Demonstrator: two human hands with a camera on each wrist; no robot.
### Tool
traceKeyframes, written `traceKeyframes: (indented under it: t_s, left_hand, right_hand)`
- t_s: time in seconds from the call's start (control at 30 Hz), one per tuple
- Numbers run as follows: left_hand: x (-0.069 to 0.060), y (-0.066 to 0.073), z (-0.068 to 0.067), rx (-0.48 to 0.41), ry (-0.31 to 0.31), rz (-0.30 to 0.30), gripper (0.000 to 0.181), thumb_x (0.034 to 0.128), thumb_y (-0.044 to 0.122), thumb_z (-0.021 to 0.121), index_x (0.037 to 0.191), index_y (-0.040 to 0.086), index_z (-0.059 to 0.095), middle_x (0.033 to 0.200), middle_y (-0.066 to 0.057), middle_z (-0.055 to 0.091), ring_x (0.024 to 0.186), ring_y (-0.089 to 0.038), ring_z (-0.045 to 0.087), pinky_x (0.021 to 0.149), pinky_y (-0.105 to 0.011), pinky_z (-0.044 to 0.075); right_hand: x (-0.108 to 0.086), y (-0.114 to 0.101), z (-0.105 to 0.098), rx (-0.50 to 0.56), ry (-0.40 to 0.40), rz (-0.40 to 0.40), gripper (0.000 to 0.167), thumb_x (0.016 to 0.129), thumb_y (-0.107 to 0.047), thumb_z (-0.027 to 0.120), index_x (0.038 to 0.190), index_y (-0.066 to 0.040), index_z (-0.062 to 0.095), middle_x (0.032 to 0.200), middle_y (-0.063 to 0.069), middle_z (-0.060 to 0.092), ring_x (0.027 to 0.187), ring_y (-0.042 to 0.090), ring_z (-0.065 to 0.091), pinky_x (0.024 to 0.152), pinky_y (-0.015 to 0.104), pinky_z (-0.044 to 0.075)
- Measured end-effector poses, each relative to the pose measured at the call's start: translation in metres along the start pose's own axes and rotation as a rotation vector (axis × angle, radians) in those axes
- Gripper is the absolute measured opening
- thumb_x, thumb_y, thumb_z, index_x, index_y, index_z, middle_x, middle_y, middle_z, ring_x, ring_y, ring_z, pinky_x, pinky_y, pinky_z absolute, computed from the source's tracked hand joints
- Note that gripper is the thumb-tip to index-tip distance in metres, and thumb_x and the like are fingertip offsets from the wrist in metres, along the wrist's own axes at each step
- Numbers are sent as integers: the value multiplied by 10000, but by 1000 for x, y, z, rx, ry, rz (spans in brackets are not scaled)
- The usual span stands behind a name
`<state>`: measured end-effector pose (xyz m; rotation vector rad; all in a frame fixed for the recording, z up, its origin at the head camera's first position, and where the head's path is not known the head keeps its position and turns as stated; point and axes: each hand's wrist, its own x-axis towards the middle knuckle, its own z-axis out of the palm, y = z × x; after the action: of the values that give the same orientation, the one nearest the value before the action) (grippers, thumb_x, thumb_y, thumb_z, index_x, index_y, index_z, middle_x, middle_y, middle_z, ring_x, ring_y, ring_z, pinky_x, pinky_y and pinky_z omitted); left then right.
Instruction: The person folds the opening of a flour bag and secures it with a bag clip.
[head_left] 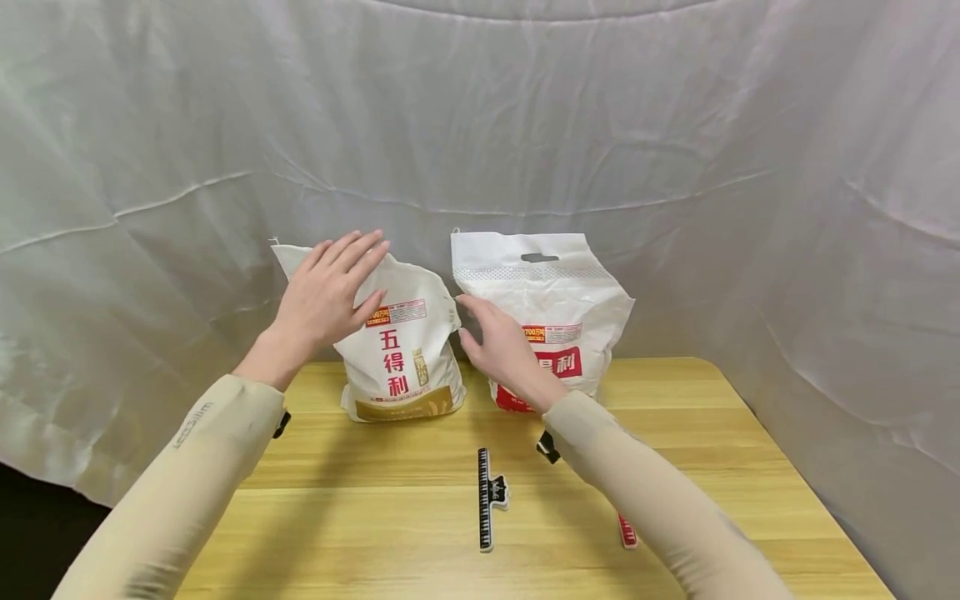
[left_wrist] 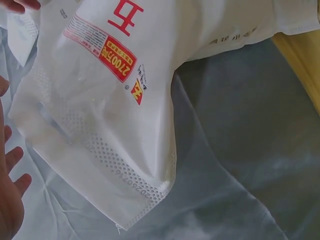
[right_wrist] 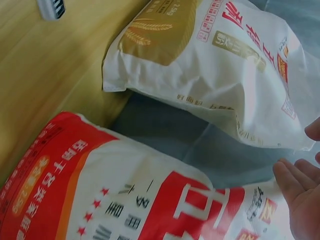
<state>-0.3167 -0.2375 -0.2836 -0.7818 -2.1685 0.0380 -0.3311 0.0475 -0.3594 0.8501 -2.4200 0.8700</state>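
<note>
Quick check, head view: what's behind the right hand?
The white bag with red printing stands behind the right hand. Its cut-out handle and the right end of its red label show. The label's left end and part of the bag's left side are covered.

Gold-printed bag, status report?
Left grip at gold-printed bag, right grip by its edge; contact unclear. Bag upright. Red-printed bag alongside. Black clip apart.

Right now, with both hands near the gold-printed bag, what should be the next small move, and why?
Perhaps the right hand should pinch the gold-printed bag's upper right corner: its fingers are uncurled beside that corner, and the left hand is open near the top.
</note>
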Motion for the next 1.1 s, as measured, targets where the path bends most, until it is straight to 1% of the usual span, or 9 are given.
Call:
traceKeyframes:
  t_s: [0.07,0.17,0.23,0.4,0.53,0.7,0.8,0.97,1.1]
  left_hand:
    - [4,-2,2,-13,-20,-11,624,958,295,683,1513,66,514,1567,-127,499,1418,-384,463,1150,-598,368]
    - [9,-3,4,-60,-37,-27,615,967,280,690,1519,75,511,1570,-118,499,1436,-381,445,1164,-600,349]
    - [12,-3,6,-93,-42,-34,607,970,270,699,1518,83,516,1566,-112,506,1446,-376,436,1175,-600,333]
    - [19,-4,10,-125,-24,1,562,959,235,734,1473,78,569,1506,-119,567,1429,-377,458,1174,-598,332]
    - [21,-6,14,-135,-6,33,504,942,183,760,1411,60,623,1420,-140,631,1381,-387,505,1152,-594,360]
    - [21,-8,18,-155,-5,27,443,929,111,776,1355,59,664,1331,-148,680,1341,-383,540,1146,-581,373]
    - [20,-7,21,-175,22,19,367,923,61,772,1282,47,702,1244,-152,717,1260,-374,595,1115,-555,410]
    - [18,-6,25,-212,93,33,170,908,10,771,1076,32,751,1057,-134,752,1049,-350,677,1029,-521,476]
    - [16,-6,26,-232,127,43,109,896,2,782,997,28,753,987,-117,756,978,-339,690,998,-510,493]
  right_hand:
    - [3,-2,3,3,-7,29,541,984,-102,677,1497,-65,510,1425,144,619,1252,282,636,1043,409,532]
    - [8,-5,7,23,1,55,557,974,-82,684,1501,-45,505,1426,157,618,1232,294,649,1035,415,538]
    - [11,-6,9,35,9,67,558,969,-69,688,1497,-38,508,1428,161,618,1228,298,655,1054,426,524]
    - [21,-7,17,57,24,94,534,977,-55,681,1486,-33,519,1452,161,606,1226,292,664,1092,414,493]
    - [28,-6,22,60,41,111,491,986,-46,668,1460,-22,541,1414,162,635,1199,286,681,1061,392,518]
    - [35,-6,28,50,82,120,403,995,-24,644,1395,-31,593,1341,150,685,1155,282,702,1022,388,542]
    - [38,-6,30,44,96,129,358,1004,-17,622,1361,-36,615,1301,139,707,1107,271,717,976,386,565]
    - [38,-7,32,7,116,143,296,1026,-36,581,1305,-52,677,1222,117,740,1035,272,730,914,403,578]
    - [37,-6,32,-15,130,140,265,1029,-42,570,1249,-53,718,1196,109,753,1035,295,733,914,424,574]
